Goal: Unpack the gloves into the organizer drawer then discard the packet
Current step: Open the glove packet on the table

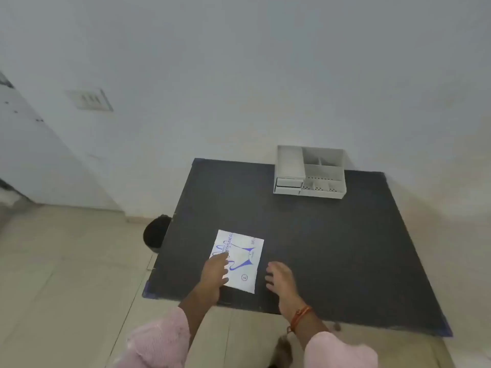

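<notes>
A flat white glove packet [243, 257] with blue print lies on the near left part of the dark table [318, 248]. My left hand [215, 272] rests flat on the packet's left side, fingers stretched out. Just right of the packet, my right hand [279, 278] hovers with its fingers spread and nothing in it. The white organizer [309, 172], with open compartments on top and small drawers shut at its front left, stands at the table's far edge against the wall.
A dark round bin [156, 233] sits on the tiled floor beside the table's left edge. The wall rises directly behind the table. A switch plate [90, 99] is on the wall at left.
</notes>
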